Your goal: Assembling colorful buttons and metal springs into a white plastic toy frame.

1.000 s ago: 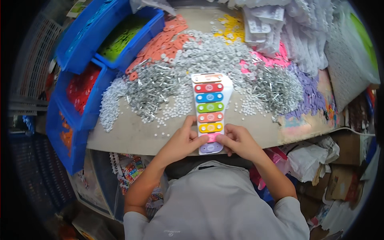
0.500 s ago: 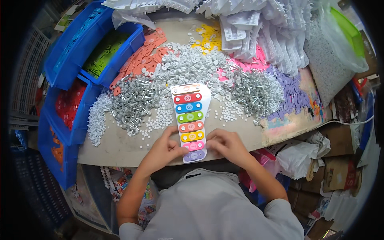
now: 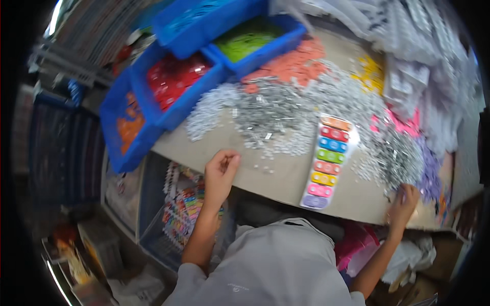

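Toy xylophone (image 3: 326, 168) is lying flat on the table (image 3: 275, 186), right of center, near end sitting by the front edge, far end reaching the white washers (image 3: 347, 92). It's tilting slightly, top leaning right. Eight bars are showing on the white base, far to near: orange, red, blue, green, coral, yellow, pink, purple. Neither hand is touching it.

Left hand (image 3: 220, 171) is hovering around the front edge, well left of the xylophone, below the left pile of metal pins (image 3: 268, 115). Fingers are curling in, thumb lying near the index finger. Can't tell if the tips are meeting or pinching anything.

Right hand (image 3: 404, 204) is blurring, sitting at the near edge of the right pile of metal pins (image 3: 400, 160). Fingers are pointing at the pins; can't tell whether they're touching or gripping any.

Around them: small white caps (image 3: 212, 109) are lying left of the left pins. Coral bars (image 3: 291, 64), yellow bars (image 3: 371, 75) and pink bars (image 3: 404, 123) are sitting farther back; purple bars (image 3: 431, 173) are spreading right of the right pins. Blue bins (image 3: 191, 102) are standing at left, holding blue, green, red and orange pieces. White plastic parts (image 3: 408, 81) are piling up at back right.
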Motion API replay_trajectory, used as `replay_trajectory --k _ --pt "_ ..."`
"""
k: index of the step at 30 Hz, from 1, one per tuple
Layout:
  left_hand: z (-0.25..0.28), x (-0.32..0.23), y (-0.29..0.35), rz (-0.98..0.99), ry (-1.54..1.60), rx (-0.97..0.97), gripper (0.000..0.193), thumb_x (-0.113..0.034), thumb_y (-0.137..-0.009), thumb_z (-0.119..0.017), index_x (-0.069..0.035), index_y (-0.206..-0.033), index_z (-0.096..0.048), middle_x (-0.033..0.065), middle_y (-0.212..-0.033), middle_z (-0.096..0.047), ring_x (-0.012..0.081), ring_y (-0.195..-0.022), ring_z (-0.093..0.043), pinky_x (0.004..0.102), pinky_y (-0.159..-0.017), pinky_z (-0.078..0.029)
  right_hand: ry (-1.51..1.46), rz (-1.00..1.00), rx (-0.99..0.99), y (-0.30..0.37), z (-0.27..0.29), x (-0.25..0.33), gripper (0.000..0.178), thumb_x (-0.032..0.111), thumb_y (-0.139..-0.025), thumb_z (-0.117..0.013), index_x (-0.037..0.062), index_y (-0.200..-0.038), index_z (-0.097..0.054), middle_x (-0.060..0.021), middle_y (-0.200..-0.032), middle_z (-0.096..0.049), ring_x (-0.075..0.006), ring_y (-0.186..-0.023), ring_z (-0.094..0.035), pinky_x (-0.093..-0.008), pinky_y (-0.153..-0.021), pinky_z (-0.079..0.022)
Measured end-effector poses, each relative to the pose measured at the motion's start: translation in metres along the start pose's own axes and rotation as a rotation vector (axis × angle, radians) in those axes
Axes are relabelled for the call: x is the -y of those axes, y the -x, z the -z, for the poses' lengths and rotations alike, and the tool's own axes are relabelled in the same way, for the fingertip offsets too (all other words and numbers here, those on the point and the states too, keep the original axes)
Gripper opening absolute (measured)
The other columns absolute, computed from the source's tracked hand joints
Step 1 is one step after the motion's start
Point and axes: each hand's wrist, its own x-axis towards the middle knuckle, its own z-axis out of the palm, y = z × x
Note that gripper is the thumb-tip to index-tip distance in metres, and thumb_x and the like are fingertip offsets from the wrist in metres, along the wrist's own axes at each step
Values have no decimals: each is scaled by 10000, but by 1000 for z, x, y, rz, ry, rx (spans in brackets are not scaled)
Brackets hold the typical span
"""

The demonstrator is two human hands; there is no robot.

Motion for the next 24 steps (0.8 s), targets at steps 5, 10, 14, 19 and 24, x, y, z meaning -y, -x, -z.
replay_trajectory --k 5,10,14,19,24 --pt "44 -14 -30 -364 -530 -326 82 -79 -973 -679 -1 -962 -703 -5 -837 -620 73 -707 -527 244 -624 -411 63 62 49 -8 -2 8 112 -27 -925 -593 -7 -1015 -657 -162 -1025 -624 -355 -1006 -575 -427 -901 -453" --pt "55 -17 -61 -607 -856 -368 91 -58 -869 -735 -24 -952 -718 88 -905 -637 279 -857 -603 385 -759 -479 -3 61 -134 -10 -4 7 93 21 -994 -567 -1 -1073 -612 -124 -1004 -624 -295 -999 -582 -380 -888 -454" --pt "51 -6 -74 -681 -1056 -298 106 -69 -822 -765 -49 -920 -731 81 -924 -634 307 -948 -595 423 -849 -452 -240 -222 -146 -8 12 37 106 77 -1054 -529 3 -1106 -584 -89 -1001 -614 -226 -963 -587 -344 -872 -462" --pt "49 5 -80 -722 -1124 -293 141 -99 -855 -732 -60 -985 -698 66 -932 -616 282 -945 -583 431 -844 -431 -595 -190 -158 7 10 102 79 97 -1061 -555 25 -1086 -574 -45 -960 -580 -140 -908 -566 -281 -819 -471" --pt "41 -3 -71 -714 -1095 -341 114 -98 -917 -680 -44 -1017 -675 93 -928 -614 305 -931 -579 437 -850 -441 -974 -276 202 22 8 154 84 62 -987 -643 53 -937 -576 23 -796 -547 -66 -717 -531 -220 -674 -447"
